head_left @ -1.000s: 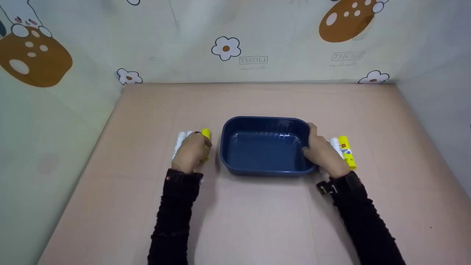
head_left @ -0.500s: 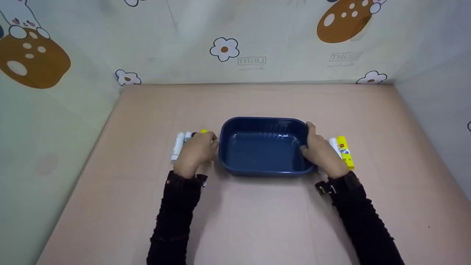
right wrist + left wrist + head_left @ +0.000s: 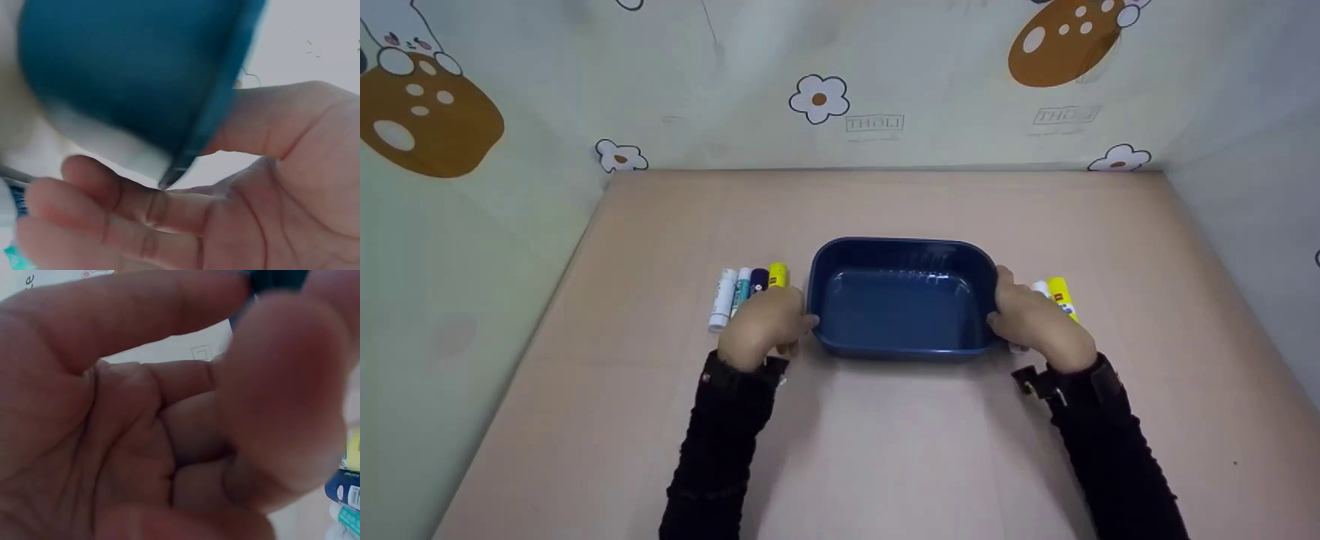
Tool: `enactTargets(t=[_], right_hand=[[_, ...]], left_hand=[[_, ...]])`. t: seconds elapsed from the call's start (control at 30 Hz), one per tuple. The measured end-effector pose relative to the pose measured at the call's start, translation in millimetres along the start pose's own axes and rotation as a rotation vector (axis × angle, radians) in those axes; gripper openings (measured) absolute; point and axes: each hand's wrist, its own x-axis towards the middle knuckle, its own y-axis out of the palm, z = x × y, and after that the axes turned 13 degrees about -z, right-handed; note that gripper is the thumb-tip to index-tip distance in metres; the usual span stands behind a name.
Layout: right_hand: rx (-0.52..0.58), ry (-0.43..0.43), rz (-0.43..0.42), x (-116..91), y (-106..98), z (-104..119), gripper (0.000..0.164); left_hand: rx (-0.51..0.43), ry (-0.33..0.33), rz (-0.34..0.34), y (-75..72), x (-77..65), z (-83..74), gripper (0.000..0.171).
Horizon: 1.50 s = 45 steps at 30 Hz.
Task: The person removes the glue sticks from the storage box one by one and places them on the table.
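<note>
A dark blue rectangular box stands open-topped on the table. My left hand is at its left side, thumb at the rim, fingers loosely curled; the left wrist view shows a strip of blue beyond the fingertips and nothing held in the palm. At the right side is my right hand. In the right wrist view, its fingers extend loosely below the box wall, with the thumb partly hidden behind the rim. Left of the box lie several glue sticks: white, teal-and-white, dark purple and yellow.
Beside my right hand lie another yellow glue stick and a white one, partly covered by the hand. The pinkish tabletop meets a patterned cloth backdrop at the back and sides.
My left hand has left the yellow glue stick and moved right to the box's left rim. My right hand has loosened from the rim and shifted slightly outward. The box stays nearly in place.
</note>
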Motion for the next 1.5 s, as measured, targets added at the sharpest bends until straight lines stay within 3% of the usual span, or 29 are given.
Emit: enactTargets(t=[0.2,0.47,0.63,0.8,1.03,1.13,1.3,1.5], right_hand=[[0.024,0.011,0.039,-7,-5,4,0.069],[0.006,-0.025,0.031,-6,-4,4,0.025],[0.011,-0.028,0.004,0,-2,3,0.012],[0.011,-0.033,-0.098,9,2,0,0.016],[0.074,-0.081,-0.334,19,12,-7,0.023],[0.099,-0.097,-0.399,23,17,-10,0.029],[0.125,-0.096,-0.425,29,23,-13,0.038],[0.114,-0.103,-0.416,34,25,-17,0.048]], left_hand=[[0.001,-0.002,-0.003,0.0,-0.5,-1.9,0.027],[0.007,0.006,-0.035,0.7,2.2,-3.3,0.03],[0.006,0.01,-0.096,3.7,7.7,-1.3,0.031],[-0.018,0.009,-0.161,8.1,15.4,0.0,0.038],[-0.115,0.023,-0.322,18.4,25.6,3.4,0.026],[-0.164,0.018,-0.347,22.1,29.6,3.3,0.026],[-0.177,0.036,-0.372,25.7,34.1,1.6,0.03],[-0.202,0.048,-0.349,27.7,35.8,1.9,0.035]])
